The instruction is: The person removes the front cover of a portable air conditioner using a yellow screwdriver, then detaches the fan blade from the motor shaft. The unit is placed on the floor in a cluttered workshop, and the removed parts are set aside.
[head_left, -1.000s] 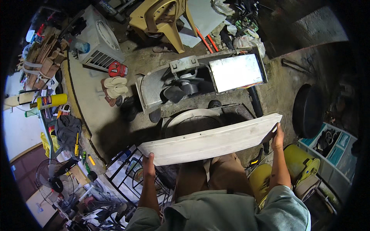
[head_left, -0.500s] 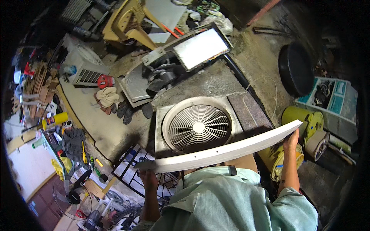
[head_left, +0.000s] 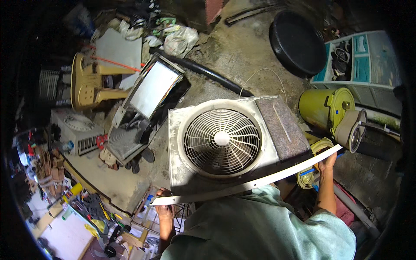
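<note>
A long white curved panel [head_left: 248, 186] spans both hands, close in front of my body. My left hand [head_left: 164, 209] is closed around its left end, with fingers over the edge. At the far right end, my right hand [head_left: 328, 162] grips the panel from beneath. Just beyond the panel lies a boxy air-conditioner outdoor unit [head_left: 175, 143], its round fan grille [head_left: 222, 138] facing up. A dark speckled strip [head_left: 281, 123] covers the unit's right part. The panel hides the unit's near edge, and I cannot tell whether they touch.
An opened appliance casing [head_left: 156, 89] and a tan plastic chair [head_left: 80, 84] stand at left. Behind right are a black tub [head_left: 299, 43], a yellow-green drum [head_left: 318, 108] and a drawer cabinet [head_left: 377, 65]. Tools clutter the lower left, near a wire rack [head_left: 182, 216].
My view has shifted, with the surroundings swinging across it. The panel has tilted, so it now appears as a thinner strip. Both hands keep hold of its ends.
</note>
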{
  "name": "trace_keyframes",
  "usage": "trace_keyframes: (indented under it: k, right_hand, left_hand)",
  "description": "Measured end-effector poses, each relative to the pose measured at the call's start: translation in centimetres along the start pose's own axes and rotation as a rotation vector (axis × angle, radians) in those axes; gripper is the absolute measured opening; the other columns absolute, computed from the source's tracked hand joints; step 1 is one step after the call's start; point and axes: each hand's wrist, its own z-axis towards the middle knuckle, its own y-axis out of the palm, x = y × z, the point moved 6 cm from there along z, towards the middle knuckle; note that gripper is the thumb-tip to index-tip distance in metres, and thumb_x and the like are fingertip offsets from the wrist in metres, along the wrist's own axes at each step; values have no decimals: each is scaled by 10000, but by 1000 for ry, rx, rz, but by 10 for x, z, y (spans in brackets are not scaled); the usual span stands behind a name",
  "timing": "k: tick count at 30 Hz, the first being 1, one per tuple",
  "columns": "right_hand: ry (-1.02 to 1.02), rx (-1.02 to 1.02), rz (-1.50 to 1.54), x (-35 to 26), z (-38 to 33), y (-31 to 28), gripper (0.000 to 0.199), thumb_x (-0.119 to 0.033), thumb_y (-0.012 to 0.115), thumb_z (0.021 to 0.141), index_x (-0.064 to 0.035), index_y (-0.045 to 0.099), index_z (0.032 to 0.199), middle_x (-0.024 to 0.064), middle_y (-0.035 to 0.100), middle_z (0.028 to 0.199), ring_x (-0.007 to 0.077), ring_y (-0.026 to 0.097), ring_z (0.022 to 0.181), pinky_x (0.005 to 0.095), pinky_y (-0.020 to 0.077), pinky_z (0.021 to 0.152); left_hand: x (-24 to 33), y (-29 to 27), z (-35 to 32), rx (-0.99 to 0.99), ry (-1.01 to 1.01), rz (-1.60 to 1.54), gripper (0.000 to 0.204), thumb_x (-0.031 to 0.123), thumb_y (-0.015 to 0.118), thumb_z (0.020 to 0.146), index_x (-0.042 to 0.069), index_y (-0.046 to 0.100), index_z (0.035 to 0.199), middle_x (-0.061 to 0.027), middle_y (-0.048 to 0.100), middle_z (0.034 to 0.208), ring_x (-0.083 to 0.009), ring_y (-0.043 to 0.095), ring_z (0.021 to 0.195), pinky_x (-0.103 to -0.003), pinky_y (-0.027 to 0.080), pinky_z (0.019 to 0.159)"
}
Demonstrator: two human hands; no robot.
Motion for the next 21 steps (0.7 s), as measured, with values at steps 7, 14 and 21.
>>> trace_keyframes:
  k: [7, 14, 21]
  right_hand:
    - [24, -100, 77, -45, 64, -19, 398, -445, 471, 1021, -107, 673, 960, 55, 692, 857, 242, 682, 802, 391, 567, 745]
    - [3, 120, 75, -119, 147, 17, 487, -523, 515, 1007, -150, 573, 1316, 29, 615, 1222, 226, 574, 1119, 406, 505, 926]
    - [-182, -133, 1, -246, 206, 176, 480, -452, 518, 1008, -94, 594, 1317, 95, 658, 1291, 268, 610, 1209, 441, 452, 1087]
  left_hand:
    - [11, 135, 61, -162, 16, 139, 669, 624, 874, 678, 102, 474, 802, -19, 431, 816, -149, 418, 774, -305, 329, 692]
    - [-8, 196, 122, -159, -14, -12, 615, 565, 908, 690, 119, 527, 875, 25, 436, 856, -120, 428, 801, -290, 339, 721]
    - [-60, 230, 199, -12, -2, -339, 545, 357, 794, 856, 40, 558, 1232, -67, 643, 1174, -239, 616, 1134, -449, 442, 1085]
